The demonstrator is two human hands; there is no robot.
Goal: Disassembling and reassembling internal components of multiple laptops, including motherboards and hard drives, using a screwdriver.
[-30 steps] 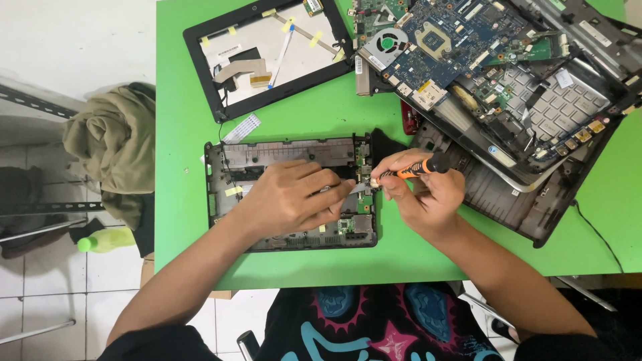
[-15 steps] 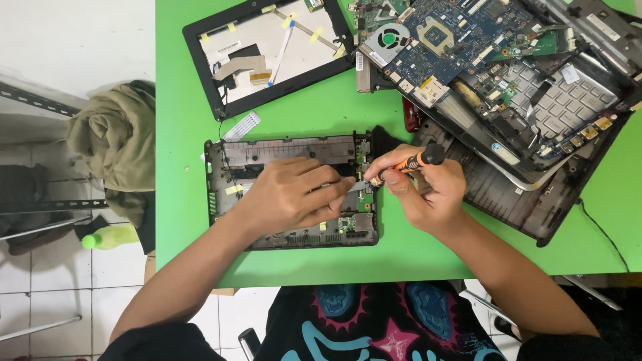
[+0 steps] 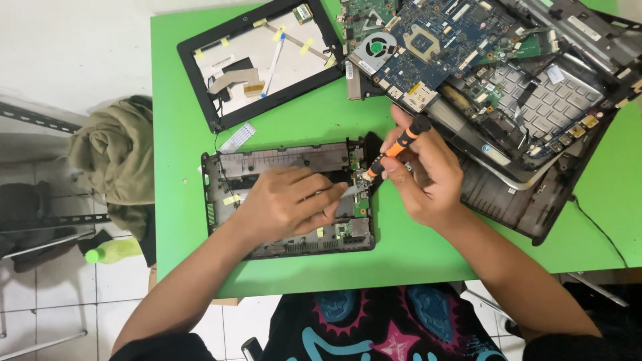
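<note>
Item: small dark grey laptop base shell [image 3: 267, 175], rectangular, moulded plastic with ribbed and latticed inner walls, lying open side up near the front edge of a bright green table [image 3: 401, 257]. The left hand [image 3: 287, 204] lies flat across the shell's middle, fingers together and extended to the right, apparently pressing it down so it cannot shift; it clasps nothing. The right hand [image 3: 428, 177] is closed round a precision screwdriver [image 3: 394, 148] with an orange-and-black handle, held at a slant with its thin metal tip down at the shell's right edge, where a narrow green circuit strip [image 3: 361, 200] sits; the slant seems to suit a fine, fingertip turn (whether the tip is seated in a screw is too small to tell). Accompanying pieces, set well back from the work: 1 black screen bezel [image 3: 257, 67] with a pale matte backing, yellow tape tabs and flat ribbon cables; 1 blue motherboard [image 3: 428, 47] with a round grey fan, resting on a stack of 2 or more larger black laptop shells [image 3: 535, 200], a silvery keyboard underside showing among them. A loose white ribbon cable [image 3: 237, 137] lies between bezel and shell. Off the table to the left: crumpled olive cloth [image 3: 110, 154] and a yellow-green bottle [image 3: 114, 251] on white floor tiles.
</note>
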